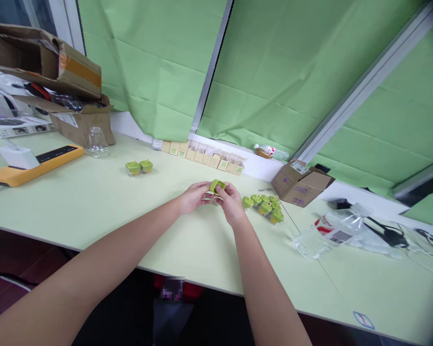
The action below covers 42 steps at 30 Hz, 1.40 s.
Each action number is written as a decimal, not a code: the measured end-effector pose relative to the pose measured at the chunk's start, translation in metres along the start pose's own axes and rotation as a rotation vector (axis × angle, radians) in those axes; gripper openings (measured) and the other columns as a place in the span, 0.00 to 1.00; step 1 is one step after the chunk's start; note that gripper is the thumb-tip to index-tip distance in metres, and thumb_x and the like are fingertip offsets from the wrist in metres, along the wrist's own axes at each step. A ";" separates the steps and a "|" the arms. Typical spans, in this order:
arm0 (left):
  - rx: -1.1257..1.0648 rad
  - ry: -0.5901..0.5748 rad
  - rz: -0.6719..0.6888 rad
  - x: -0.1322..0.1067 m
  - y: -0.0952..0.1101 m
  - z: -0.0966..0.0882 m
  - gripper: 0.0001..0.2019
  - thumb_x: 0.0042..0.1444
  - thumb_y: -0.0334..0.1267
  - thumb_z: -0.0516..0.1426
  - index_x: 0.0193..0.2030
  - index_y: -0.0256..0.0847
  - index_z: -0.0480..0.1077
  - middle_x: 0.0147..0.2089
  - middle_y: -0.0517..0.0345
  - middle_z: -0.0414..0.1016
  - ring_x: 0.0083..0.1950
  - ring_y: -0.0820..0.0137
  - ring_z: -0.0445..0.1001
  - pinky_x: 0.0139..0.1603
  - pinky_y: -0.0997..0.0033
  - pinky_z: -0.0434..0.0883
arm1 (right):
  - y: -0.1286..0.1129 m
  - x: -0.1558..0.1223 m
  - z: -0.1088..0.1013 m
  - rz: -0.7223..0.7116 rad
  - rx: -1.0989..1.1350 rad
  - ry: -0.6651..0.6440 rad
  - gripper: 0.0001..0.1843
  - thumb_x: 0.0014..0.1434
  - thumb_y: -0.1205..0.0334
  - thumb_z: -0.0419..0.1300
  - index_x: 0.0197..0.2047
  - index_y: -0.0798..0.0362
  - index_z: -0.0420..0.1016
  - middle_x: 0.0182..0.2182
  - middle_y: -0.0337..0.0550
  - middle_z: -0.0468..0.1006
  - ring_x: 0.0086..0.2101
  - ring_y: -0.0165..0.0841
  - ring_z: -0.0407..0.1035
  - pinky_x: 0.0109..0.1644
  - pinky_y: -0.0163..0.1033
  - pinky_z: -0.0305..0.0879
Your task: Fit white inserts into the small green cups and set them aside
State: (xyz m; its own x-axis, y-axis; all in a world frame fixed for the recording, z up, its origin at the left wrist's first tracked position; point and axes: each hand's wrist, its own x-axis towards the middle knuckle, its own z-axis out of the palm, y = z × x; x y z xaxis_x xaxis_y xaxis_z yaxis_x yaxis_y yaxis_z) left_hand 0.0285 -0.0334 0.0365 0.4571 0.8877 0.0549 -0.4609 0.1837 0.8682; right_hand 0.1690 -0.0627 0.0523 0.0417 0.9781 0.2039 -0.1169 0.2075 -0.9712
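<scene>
Both my hands meet above the middle of the pale green table (94,206). My left hand (194,196) and my right hand (231,202) pinch one small green plastic piece (216,185) between their fingertips. Just right of my right hand lies a pile of several similar green pieces (265,206). Two more green pieces (139,167) stand apart at the left. A row of small beige boxes (204,154) lines the back edge.
An open cardboard box (301,182) sits at the back right, with clear plastic bags (332,235) and black cables (389,233) beyond. At the left are a yellow device (39,163), a clear glass dome (97,142) and stacked cardboard boxes (46,62).
</scene>
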 end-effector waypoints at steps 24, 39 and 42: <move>0.408 0.207 0.282 0.006 -0.004 0.001 0.15 0.53 0.50 0.60 0.33 0.38 0.73 0.29 0.58 0.71 0.26 0.74 0.70 0.26 0.73 0.68 | 0.007 0.004 0.004 0.013 -0.156 0.208 0.15 0.42 0.56 0.69 0.34 0.54 0.81 0.34 0.42 0.78 0.31 0.30 0.68 0.31 0.34 0.64; 0.412 0.193 0.253 0.006 -0.006 0.001 0.13 0.55 0.47 0.59 0.36 0.37 0.72 0.32 0.57 0.72 0.26 0.76 0.71 0.25 0.76 0.67 | 0.006 0.002 0.006 -0.002 -0.198 0.237 0.16 0.42 0.55 0.65 0.34 0.56 0.78 0.33 0.43 0.78 0.32 0.32 0.69 0.31 0.35 0.66; 0.397 0.197 0.246 0.008 -0.007 -0.001 0.13 0.55 0.47 0.59 0.36 0.37 0.72 0.33 0.57 0.72 0.26 0.76 0.71 0.25 0.77 0.67 | 0.005 0.002 0.007 -0.006 -0.270 0.285 0.17 0.42 0.55 0.66 0.35 0.56 0.78 0.31 0.42 0.78 0.26 0.30 0.67 0.29 0.35 0.65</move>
State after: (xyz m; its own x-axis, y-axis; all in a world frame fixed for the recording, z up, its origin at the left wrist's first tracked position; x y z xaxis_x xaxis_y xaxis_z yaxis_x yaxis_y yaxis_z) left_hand 0.0350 -0.0277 0.0301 0.2011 0.9545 0.2202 -0.1949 -0.1813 0.9639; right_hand 0.1613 -0.0593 0.0492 0.3200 0.9252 0.2038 0.1474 0.1639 -0.9754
